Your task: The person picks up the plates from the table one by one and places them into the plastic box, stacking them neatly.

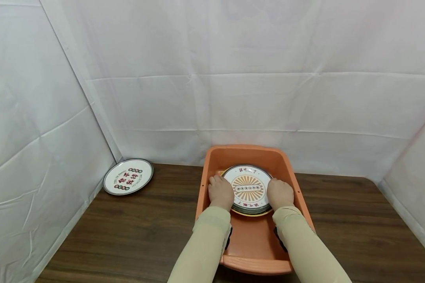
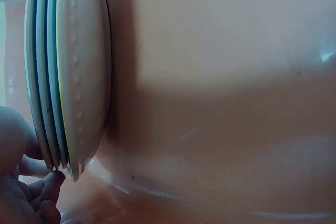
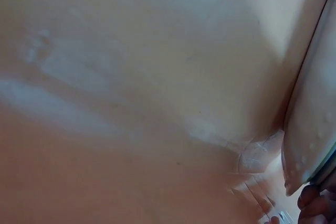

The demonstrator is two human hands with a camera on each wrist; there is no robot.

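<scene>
A stack of round plates (image 1: 248, 188) lies in an orange plastic tub (image 1: 249, 241). The top plate is white with a dark rim, a tan sunburst and red characters. A wider, yellow-edged dish with a beaded side (image 2: 86, 72) forms the bottom of the stack. My left hand (image 1: 221, 192) grips the plates' left edge; in the left wrist view its fingertips (image 2: 52, 187) curl at the rims of the upper plates. On the right edge my right hand (image 1: 280, 193) holds the stack, its fingers (image 3: 315, 203) partly cut off in the right wrist view.
A white oval-looking plate (image 1: 128, 177) with red characters and a dark rim lies at the back left of the dark wooden table (image 1: 138, 232). White cloth walls (image 1: 251, 102) stand behind and at both sides. The tub's sides rise close outside both hands.
</scene>
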